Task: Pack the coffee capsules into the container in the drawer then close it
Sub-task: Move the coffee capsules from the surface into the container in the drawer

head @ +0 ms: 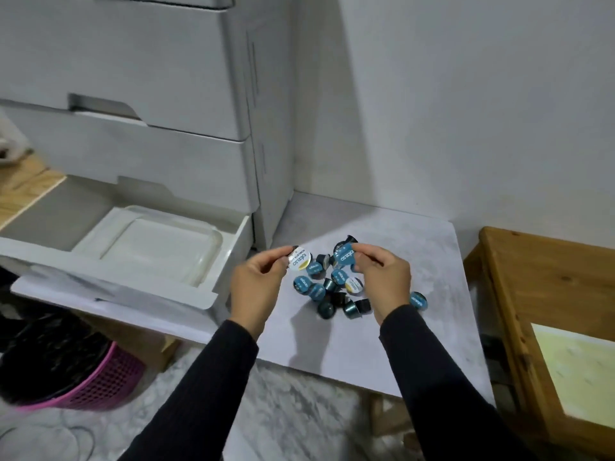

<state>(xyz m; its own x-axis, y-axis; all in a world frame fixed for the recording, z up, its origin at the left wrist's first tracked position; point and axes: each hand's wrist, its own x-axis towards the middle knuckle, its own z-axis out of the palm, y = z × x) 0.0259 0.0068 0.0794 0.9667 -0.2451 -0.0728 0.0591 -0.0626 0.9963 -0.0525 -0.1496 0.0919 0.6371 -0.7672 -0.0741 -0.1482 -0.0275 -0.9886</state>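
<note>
A heap of several coffee capsules (332,291), mostly blue-lidded with dark cups, lies on the pale grey table (382,344). My left hand (256,284) pinches a white-lidded capsule (299,259) just left of the heap. My right hand (382,277) pinches a blue-lidded capsule (344,257) above the heap. One blue capsule (418,300) lies apart, right of my right wrist. The bottom drawer (213,294) of the white cabinet stands open at left, with a clear rectangular container (166,247), lidless and empty, inside it.
The white drawer cabinet (149,94) rises at back left, its upper drawers shut. A wooden piece of furniture (532,277) stands right of the table. A pink basket (100,380) with a black bag sits on the marbled floor at lower left. A white wall is behind.
</note>
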